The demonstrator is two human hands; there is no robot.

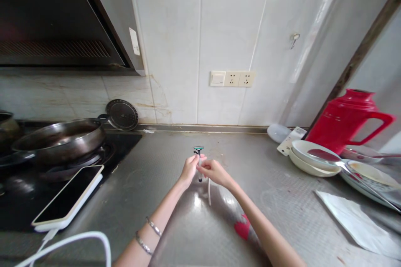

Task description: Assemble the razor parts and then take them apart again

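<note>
Over the middle of the metal counter, my left hand (189, 170) is closed around a razor (198, 149). The razor is upright, with its green-edged head at the top and the dark end of its handle pointing down. My right hand (216, 172) meets the left at the handle, its fingers pinched together. From those fingers hangs a thin white strip (209, 194), its lower end loose above the counter. My fingers hide most of the handle, and I cannot tell whether the strip is wrapped around it.
To the left, a steel pan (62, 135) sits on the black stove beside a phone (69, 196) with a white cable (94, 235). A red thermos jug (347, 119), stacked bowls (313, 169), a ladle (360, 179) and a white sheet (357, 221) occupy the right side.
</note>
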